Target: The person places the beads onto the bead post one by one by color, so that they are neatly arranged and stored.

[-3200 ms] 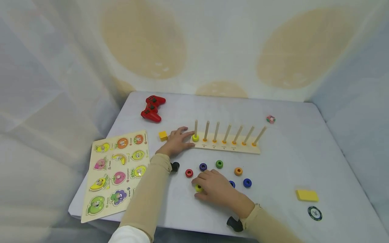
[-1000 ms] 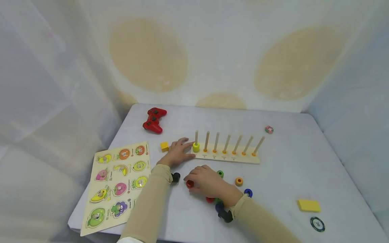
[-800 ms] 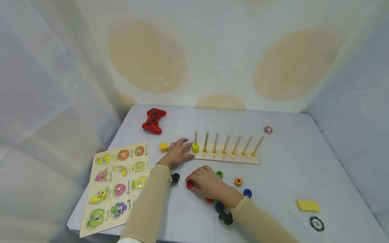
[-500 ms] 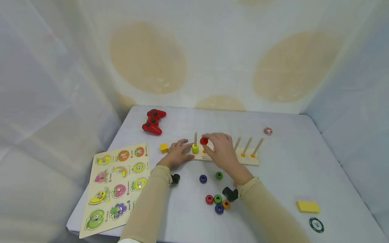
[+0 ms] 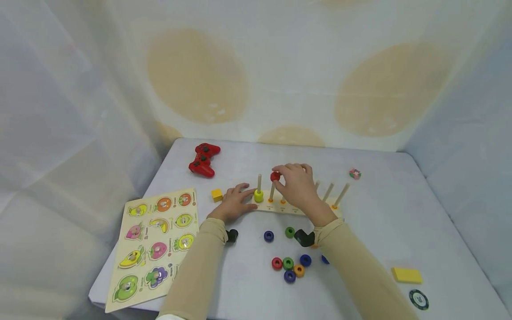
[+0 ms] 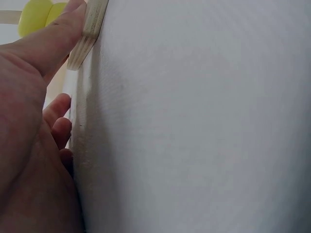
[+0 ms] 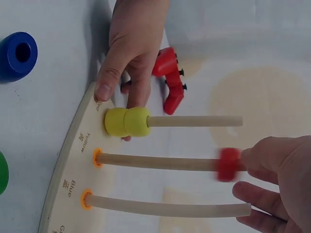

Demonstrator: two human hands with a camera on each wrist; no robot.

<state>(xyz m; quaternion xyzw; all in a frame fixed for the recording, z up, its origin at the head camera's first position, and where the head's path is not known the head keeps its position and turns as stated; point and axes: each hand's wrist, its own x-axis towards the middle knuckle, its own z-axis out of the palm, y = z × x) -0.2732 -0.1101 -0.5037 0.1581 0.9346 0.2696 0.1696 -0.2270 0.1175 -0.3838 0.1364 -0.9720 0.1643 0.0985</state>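
Note:
A wooden peg board point(image 5: 280, 208) with a row of upright pegs stands mid-table. My left hand point(image 5: 233, 203) holds its left end, thumb at the front edge and forefinger behind, as the right wrist view shows. Two yellow rings point(image 7: 127, 122) are stacked on the first peg. My right hand point(image 5: 299, 186) has thumb and forefinger at a red ring point(image 5: 275, 176), which sits around the top of the second peg. In the right wrist view that ring is blurred, with the fingertips close against it. My right hand hides some of the middle pegs in the head view.
Loose rings lie in front of the board: red point(image 5: 277, 263), green point(image 5: 288, 263), orange point(image 5: 299, 270) and several blue point(image 5: 269, 236). A fruit puzzle board point(image 5: 156, 249), yellow cube point(image 5: 217, 195) and red game controller point(image 5: 204, 160) are left; a yellow block point(image 5: 406, 275) and poker chip point(image 5: 418, 299) right.
A second yellow ring has joined the first on the first peg. My right hand has picked up the red ring and brought it onto the second peg's top. My left hand stays put.

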